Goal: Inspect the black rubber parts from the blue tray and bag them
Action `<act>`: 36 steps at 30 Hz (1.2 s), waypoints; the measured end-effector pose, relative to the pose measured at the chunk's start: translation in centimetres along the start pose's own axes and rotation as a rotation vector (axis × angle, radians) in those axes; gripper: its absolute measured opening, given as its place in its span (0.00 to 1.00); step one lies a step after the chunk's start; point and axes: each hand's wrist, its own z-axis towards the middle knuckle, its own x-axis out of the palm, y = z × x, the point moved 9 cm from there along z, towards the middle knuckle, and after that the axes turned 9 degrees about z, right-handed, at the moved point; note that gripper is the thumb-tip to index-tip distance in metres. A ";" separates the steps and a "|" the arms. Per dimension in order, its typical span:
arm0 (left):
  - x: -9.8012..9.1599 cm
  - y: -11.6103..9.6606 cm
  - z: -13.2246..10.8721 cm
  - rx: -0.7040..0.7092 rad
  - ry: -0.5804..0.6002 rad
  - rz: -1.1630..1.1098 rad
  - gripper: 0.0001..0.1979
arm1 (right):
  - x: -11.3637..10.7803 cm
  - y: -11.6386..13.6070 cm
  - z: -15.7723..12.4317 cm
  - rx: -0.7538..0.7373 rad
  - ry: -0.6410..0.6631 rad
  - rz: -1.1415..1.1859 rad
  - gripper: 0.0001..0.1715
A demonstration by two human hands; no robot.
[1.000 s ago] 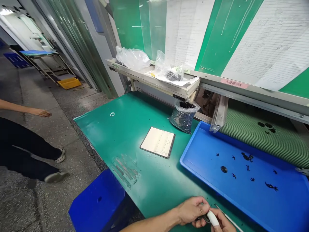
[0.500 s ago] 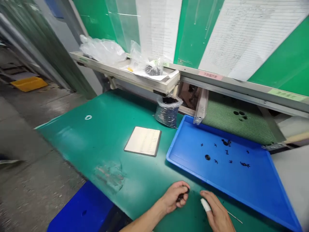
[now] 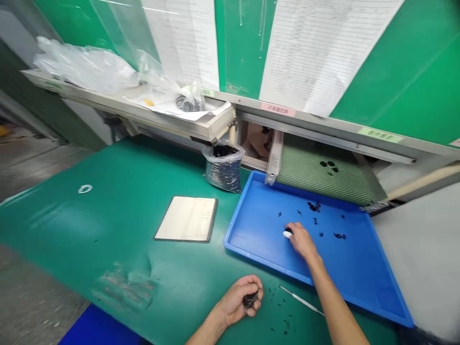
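Observation:
My left hand (image 3: 240, 302) is closed around small black round parts (image 3: 250, 300), just above the green bench near its front. Reaching into the blue tray (image 3: 268, 258), my right hand (image 3: 301, 239) pinches a black disc (image 3: 289, 230), partly hidden by the fingers. A white cover (image 3: 287, 235) wraps one fingertip of that hand. Small black branched pieces (image 3: 321, 234) and a cluster of black parts (image 3: 314, 206) lie in the tray beyond the right hand. Between the two arms, a thin metal pick-like tool (image 3: 302, 301) rests on the bench beside tiny black scraps (image 3: 285, 328).
Behind the tray a green ribbed conveyor belt (image 3: 305, 167) carries several black discs (image 3: 328, 164). A clear bag of black parts (image 3: 223, 167) stands left of the tray. An open notebook (image 3: 187, 218) lies on the bench (image 3: 118, 201), under a shelf (image 3: 201, 125) with plastic bags.
My right hand has moved from the bench into the tray and closed on the disc there. My left hand stays closed on its black parts. The camera view has swung to the right.

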 end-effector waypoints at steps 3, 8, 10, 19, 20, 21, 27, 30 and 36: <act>0.7 0.1 -0.3 -0.012 0.066 -0.012 0.13 | 0.5 -0.1 0.3 -0.040 0.008 0.018 0.14; 0.8 -0.2 -0.7 0.048 0.132 -0.007 0.14 | -0.6 -2.7 -1.9 0.140 -0.080 0.335 0.20; 0.7 -0.1 -0.8 0.063 0.132 0.025 0.15 | -0.8 -2.5 -4.1 0.211 -0.089 0.512 0.28; 1.7 0.1 -1.5 0.162 0.061 0.302 0.28 | 6.6 4.6 -15.7 0.285 -0.066 0.954 0.15; 1.9 0.2 -1.6 0.157 0.050 0.356 0.28 | 7.4 5.0 -16.5 0.291 -0.080 0.974 0.14; 1.9 0.3 -1.7 0.154 0.036 0.408 0.27 | 7.9 5.3 -17.3 0.291 -0.093 0.974 0.13; 1.5 0.0 -1.3 0.156 -0.005 0.499 0.24 | 8.2 8.1 -19.0 0.140 -0.004 0.668 0.09; 1.7 0.2 -0.8 0.117 0.000 0.497 0.24 | 7.9 7.8 -19.1 0.158 -0.063 0.646 0.05; 2.5 1.6 -0.9 0.079 0.028 0.496 0.24 | 7.9 7.5 -18.5 0.149 -0.144 0.663 0.05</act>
